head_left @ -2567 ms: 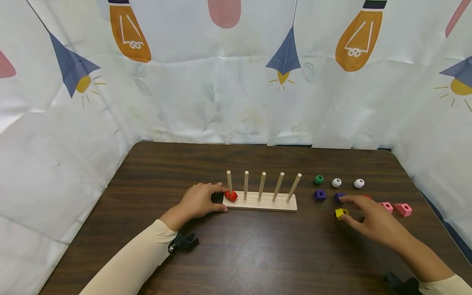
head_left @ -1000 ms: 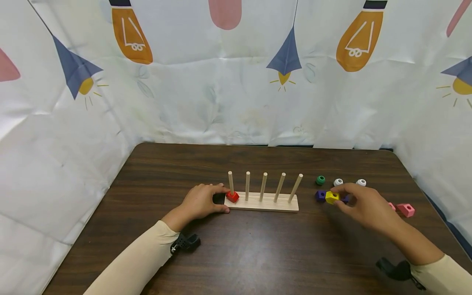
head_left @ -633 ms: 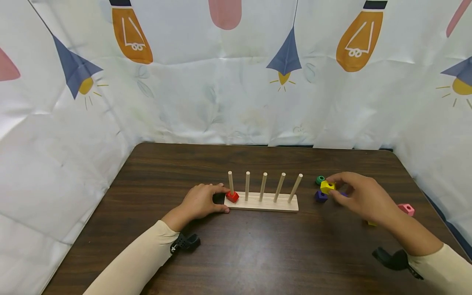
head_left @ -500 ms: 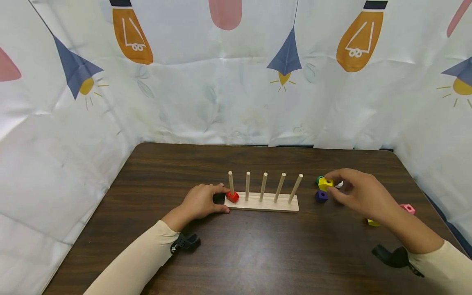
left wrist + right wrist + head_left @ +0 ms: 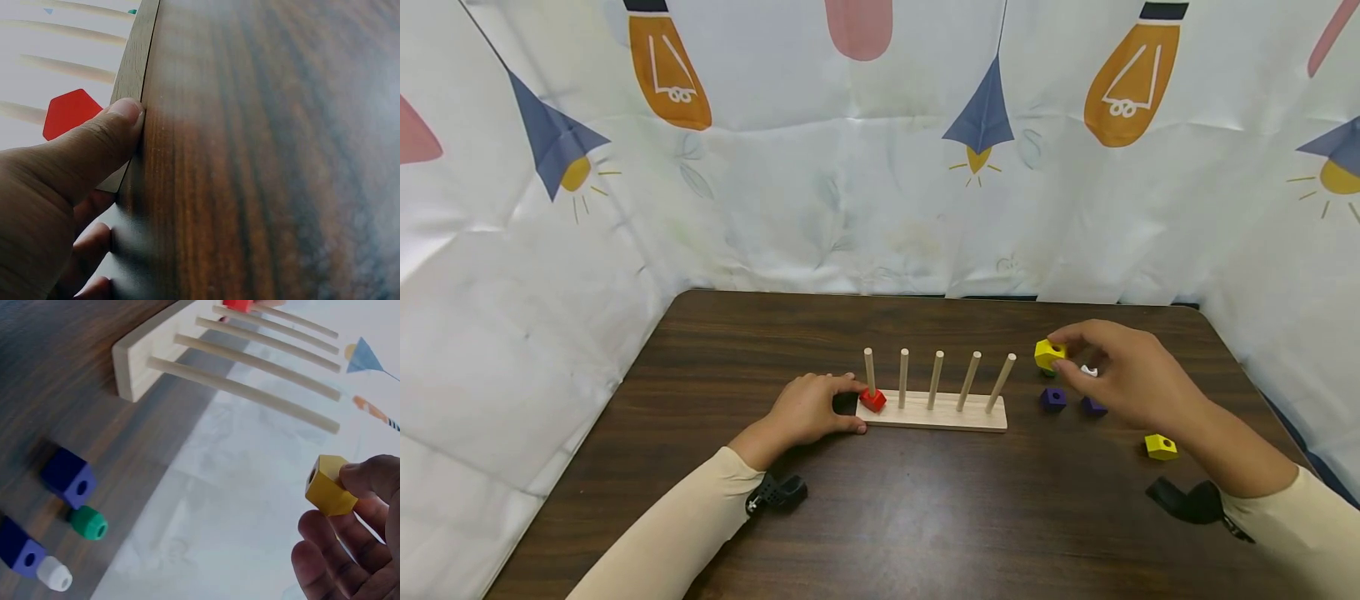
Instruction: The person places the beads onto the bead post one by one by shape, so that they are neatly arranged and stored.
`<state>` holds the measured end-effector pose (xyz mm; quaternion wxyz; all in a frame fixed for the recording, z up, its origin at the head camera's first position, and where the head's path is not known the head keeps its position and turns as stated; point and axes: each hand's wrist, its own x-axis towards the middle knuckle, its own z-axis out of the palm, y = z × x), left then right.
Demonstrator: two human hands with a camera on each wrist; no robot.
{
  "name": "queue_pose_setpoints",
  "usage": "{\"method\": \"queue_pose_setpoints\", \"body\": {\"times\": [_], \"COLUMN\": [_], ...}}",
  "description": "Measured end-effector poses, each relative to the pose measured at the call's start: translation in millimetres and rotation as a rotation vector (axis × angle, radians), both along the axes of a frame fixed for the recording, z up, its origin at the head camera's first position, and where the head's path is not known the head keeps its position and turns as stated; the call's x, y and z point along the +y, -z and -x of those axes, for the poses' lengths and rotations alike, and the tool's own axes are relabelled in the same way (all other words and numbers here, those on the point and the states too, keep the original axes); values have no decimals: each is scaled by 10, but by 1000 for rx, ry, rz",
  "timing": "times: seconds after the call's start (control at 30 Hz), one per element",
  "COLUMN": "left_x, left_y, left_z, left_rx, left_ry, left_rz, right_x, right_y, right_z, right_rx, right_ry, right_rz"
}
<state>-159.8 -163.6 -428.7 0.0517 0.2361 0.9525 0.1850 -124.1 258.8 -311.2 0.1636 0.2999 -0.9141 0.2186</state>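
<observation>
Two hands work: right hand point(image 5: 1123, 375) pinches a yellow block point(image 5: 1048, 354) aloft; left hand point(image 5: 808, 410) grasps the peg board's point(image 5: 940, 410) end mid-worktop.

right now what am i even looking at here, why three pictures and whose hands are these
These are one person's two bare hands, filmed by three cameras at once. The wide picture comes from a camera on the head, looking down at a dark wooden table. The other two come from cameras strapped to each wrist.

On the table stands a wooden peg board with five upright pegs; a red block sits on the leftmost peg. The left hand grips the board's left end, thumb against its edge. The right hand pinches a yellow block with a hole through it, lifted off the table. Loose beside the board lie two purple blocks, another yellow one, a green bead and a white bead.
</observation>
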Motion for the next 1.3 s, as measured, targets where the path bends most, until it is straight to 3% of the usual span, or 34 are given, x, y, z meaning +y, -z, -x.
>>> {"method": "queue_pose_setpoints", "body": {"times": [0.37,1.3], "left_x": [4,13], "left_y": [-8,6], "left_z": [2,8], "left_rx": [2,9], "left_ry": [-4,-5], "left_rz": [3,-4], "right_x": [-177,-582], "right_y": [-143,-131], "right_z": [42,166], "right_rx": [-3,2], "right_ry": [-53,-147], "right_rz": [21,76]}}
